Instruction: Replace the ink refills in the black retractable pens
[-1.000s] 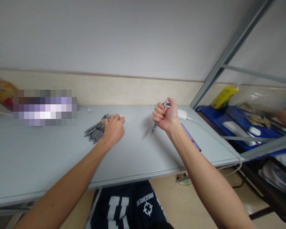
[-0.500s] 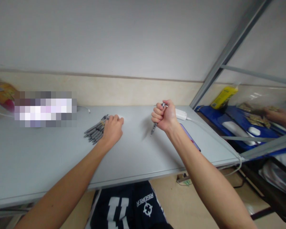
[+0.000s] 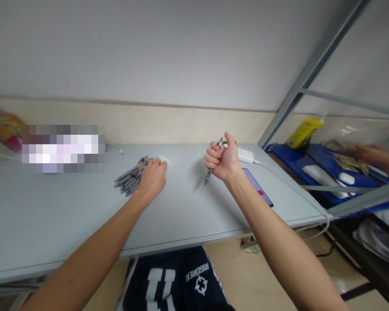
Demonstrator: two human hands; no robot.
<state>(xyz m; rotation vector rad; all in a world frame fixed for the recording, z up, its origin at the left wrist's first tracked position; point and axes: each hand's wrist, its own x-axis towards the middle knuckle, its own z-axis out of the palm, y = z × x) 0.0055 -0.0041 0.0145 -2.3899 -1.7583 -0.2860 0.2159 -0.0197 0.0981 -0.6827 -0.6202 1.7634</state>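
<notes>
A pile of grey pens [image 3: 129, 180] lies slantwise on the desk, fanned out at its near end. My left hand [image 3: 153, 178] rests against the right side of the pile, fingers bent and slightly apart; its fingertips and palm are hidden. Over the desk to the right, my right hand [image 3: 222, 160] is closed round one grey and silver click pen [image 3: 208, 176]. This pen tilts with its tip down, and its clicker end shows above the fist. The right thumb stands up, off the pen's end.
Right of my right hand lie a phone [image 3: 258, 188] and a white charger [image 3: 246, 155] with a cable. A blurred-out patch [image 3: 63, 149] and an orange packet [image 3: 4, 127] are at the left. Beyond the metal frame, another person's hand [image 3: 376, 156] is over a blue surface [image 3: 314, 151].
My right thumb has lifted off the pen's clicker end, and the pen's tip looks shorter. My left hand has barely moved. The other person's hand has shifted slightly left.
</notes>
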